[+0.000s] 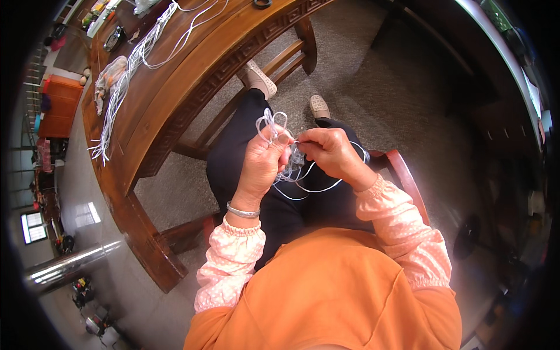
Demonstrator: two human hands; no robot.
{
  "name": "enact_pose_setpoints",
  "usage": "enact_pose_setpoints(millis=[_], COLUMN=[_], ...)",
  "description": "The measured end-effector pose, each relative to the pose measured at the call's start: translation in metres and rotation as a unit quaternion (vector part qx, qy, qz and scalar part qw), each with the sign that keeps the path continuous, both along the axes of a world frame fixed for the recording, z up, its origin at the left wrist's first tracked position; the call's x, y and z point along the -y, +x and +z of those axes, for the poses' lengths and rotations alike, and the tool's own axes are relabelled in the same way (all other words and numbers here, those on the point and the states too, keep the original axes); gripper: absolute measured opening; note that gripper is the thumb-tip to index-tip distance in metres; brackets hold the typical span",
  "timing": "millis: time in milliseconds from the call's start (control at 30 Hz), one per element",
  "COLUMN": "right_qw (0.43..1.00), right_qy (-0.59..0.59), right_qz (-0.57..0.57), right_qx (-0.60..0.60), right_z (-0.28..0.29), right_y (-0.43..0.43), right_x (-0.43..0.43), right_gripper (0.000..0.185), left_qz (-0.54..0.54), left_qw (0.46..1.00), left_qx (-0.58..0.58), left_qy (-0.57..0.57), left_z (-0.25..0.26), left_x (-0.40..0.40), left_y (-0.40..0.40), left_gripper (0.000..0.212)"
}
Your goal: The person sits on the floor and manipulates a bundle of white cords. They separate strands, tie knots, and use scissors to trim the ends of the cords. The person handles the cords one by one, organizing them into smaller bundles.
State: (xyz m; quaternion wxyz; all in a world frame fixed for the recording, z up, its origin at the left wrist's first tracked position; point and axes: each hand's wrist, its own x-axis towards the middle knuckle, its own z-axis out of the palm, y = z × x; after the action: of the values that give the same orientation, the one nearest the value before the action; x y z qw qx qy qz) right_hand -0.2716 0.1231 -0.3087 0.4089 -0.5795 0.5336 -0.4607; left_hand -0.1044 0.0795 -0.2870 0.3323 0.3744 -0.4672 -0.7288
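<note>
Above my lap, my left hand (267, 155) grips white cord (272, 120), with loops of it standing up over the fingers. Close beside it, my right hand (329, 151) pinches part of the same cord between thumb and forefinger, the fingertips of both hands nearly touching. Beneath and between the hands hangs a tangled clump of white cord (297, 159), partly hidden by the fingers. A loose loop curves under my right wrist and across my dark trousers (236, 144). What exactly is tied or joined at the fingertips is too small to tell.
A carved wooden table (162, 96) stands ahead to the left, bearing a long bundle of white cords (131, 70), a crumpled cloth (111, 76) and a shiny dark object (114, 38). A red-brown chair armrest (407, 179) is by my right side. A metal pole (74, 264) is at far left.
</note>
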Motion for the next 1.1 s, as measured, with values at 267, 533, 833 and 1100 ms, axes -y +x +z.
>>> enact_pose_setpoints(millis=[267,533,833,1100], right_qw=[0.999,0.987,0.955,0.986], right_qy=[0.007,-0.142,-0.253,-0.136], right_qz=[-0.019,-0.053,-0.054,-0.08], right_qx=[0.039,-0.05,-0.143,-0.061], right_z=[0.018,0.033,0.033,0.028], right_y=[-0.006,-0.006,-0.008,-0.01], right_x=[-0.002,0.006,0.011,0.008], right_gripper=[0.004,0.004,0.01,0.008], left_qz=[0.006,-0.008,-0.075,-0.051], left_qw=[0.996,0.996,0.997,0.998], left_qx=[0.059,0.029,-0.035,-0.031], left_qy=[-0.07,-0.078,0.003,0.004], left_z=[-0.014,-0.012,-0.019,-0.026], left_x=[-0.001,-0.002,-0.001,-0.003], left_y=[0.001,-0.006,-0.008,-0.009], left_gripper=[0.019,0.023,0.023,0.024])
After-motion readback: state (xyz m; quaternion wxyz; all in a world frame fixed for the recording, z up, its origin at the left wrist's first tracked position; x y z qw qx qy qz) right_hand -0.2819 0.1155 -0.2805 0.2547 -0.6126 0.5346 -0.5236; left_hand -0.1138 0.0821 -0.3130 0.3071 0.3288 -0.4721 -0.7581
